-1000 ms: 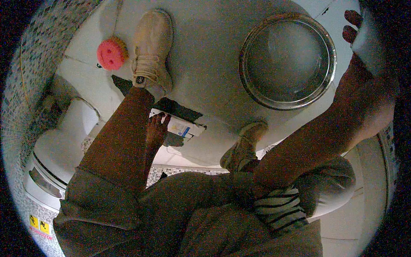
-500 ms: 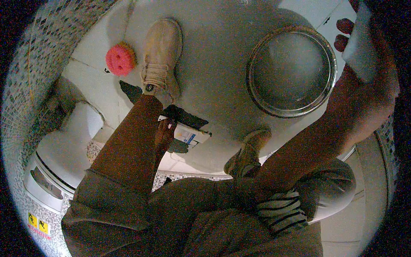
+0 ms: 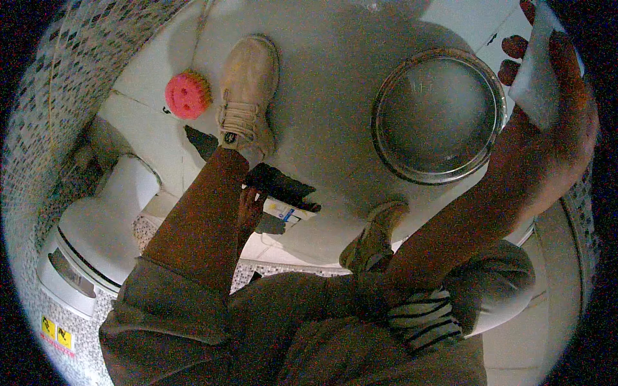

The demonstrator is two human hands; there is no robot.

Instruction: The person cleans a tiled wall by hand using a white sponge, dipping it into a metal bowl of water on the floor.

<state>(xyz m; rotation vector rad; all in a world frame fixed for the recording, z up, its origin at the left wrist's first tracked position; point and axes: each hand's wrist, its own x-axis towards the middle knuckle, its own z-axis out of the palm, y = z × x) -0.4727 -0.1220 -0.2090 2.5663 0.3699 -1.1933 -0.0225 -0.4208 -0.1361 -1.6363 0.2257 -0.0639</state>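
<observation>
At the far right, my right hand [image 3: 570, 90] is closed around a pale, whitish piece [image 3: 541, 77], perhaps a cloth or a sponge. Its fingertips stick out past the piece's left edge. Just left of that hand, a round, clear dish or cover [image 3: 438, 116] with a shiny rim lies on the floor. My left hand [image 3: 251, 204] shows partly behind my left shin, its fingers on the end of a small white packet [image 3: 286, 211] with a blue patch. A ragged dark piece [image 3: 280, 181] lies along the packet's upper side.
A pink, round sponge with a smiling face [image 3: 187, 95] lies left of my left shoe [image 3: 250, 83]. My other shoe [image 3: 376, 235] stands below the dish. A white toilet [image 3: 106, 222] is at the left, beside a mosaic-tiled wall [image 3: 58, 122]. Yellow stickers [image 3: 56, 331] show at lower left.
The whole view has shifted slightly, so the floor things sit a little lower and to the right. Both hands keep their holds; the pale piece has tilted slightly.
</observation>
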